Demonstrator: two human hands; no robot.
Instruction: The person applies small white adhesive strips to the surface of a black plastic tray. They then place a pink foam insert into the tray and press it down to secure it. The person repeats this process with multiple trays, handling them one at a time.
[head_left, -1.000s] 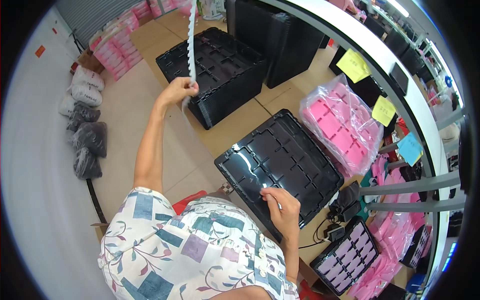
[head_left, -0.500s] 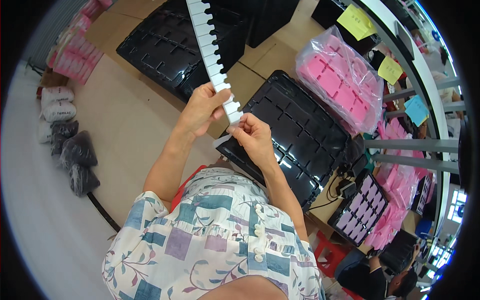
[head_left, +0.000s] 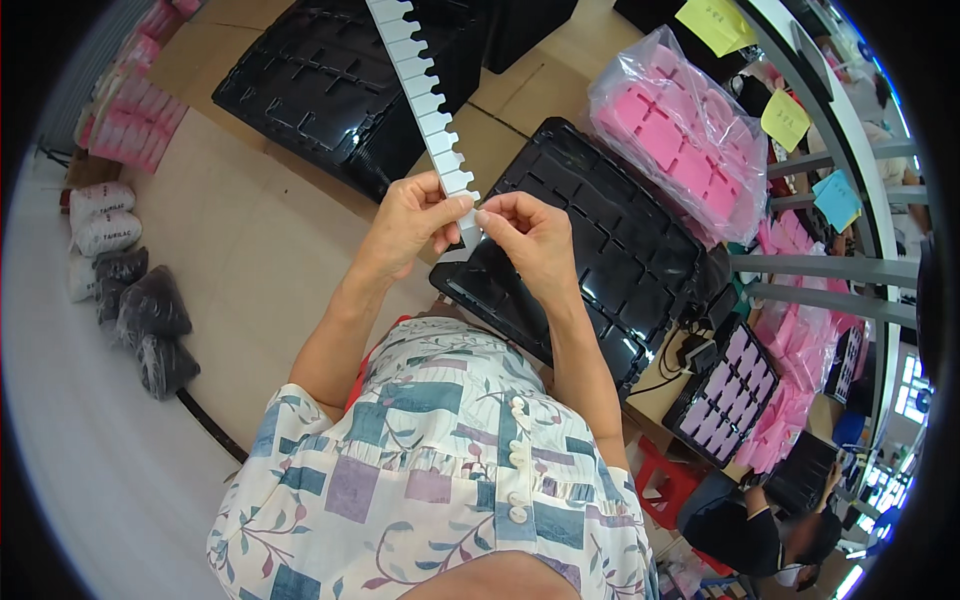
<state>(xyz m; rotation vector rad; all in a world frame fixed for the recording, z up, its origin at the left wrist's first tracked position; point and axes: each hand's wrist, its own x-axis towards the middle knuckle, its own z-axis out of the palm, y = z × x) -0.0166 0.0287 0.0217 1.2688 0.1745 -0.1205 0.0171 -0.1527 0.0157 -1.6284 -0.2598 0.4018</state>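
Note:
A long white strip, notched along its right edge and marked off in segments, runs from the top of the view down to my hands. My left hand is closed on it near the lower end, thumb on top. My right hand pinches with thumb and forefinger at the strip's notched edge, the other fingers curled. Below the fingers, the strip's tail end hangs over the corner of a glossy black moulded tray. What exactly lies between the right fingertips is partly hidden.
Another stack of black trays stands at the far left. A bagged pink tray lies at the right, above a black tray of pale pink pieces. Grey rails cross at the right. A person sits at the lower right.
My right hand has moved from the strip's bottom end up and right to its notched edge. My left hand has shifted slightly down and right. The loose tail now hangs below my fingers.

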